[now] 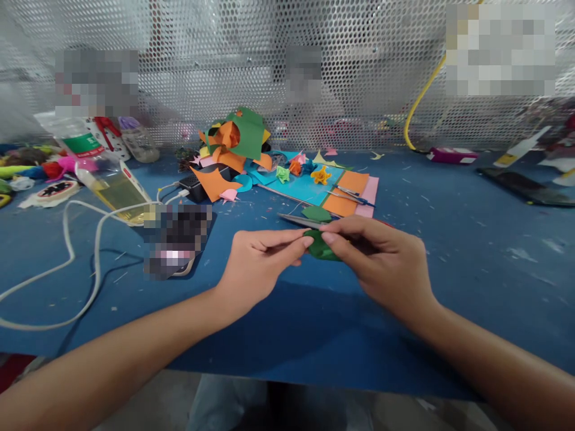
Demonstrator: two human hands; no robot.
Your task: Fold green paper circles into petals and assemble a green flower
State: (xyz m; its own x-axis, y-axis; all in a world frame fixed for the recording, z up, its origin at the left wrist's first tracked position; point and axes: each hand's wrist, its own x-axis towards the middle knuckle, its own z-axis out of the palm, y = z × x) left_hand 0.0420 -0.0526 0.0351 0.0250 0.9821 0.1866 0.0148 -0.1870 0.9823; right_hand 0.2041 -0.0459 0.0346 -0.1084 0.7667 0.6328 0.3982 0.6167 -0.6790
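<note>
Our two bare arms [148, 341] come in low, one from each side, over the blue table [449, 257]. Our left hand [263, 257] and right hand [389, 257] meet in front of us, holding one piece of green paper [326, 248] just above the table. It is dark green, small and bent, with soft folds. Its long way goes across, from left to right, and dips a little on the right. Our left thumb and finger pinch its left end. Our right thumb presses on its top; we cannot tell how the other right fingers sit. Just behind is one grey blade [296, 220], its tip pointing left, and one green scrap [317, 214]. Farther back we count three clear paper flowers [321, 175]: light green, orange and yellow. Off to the left are one phone [183, 239] and one bottle [119, 191] with yellow liquid.
</note>
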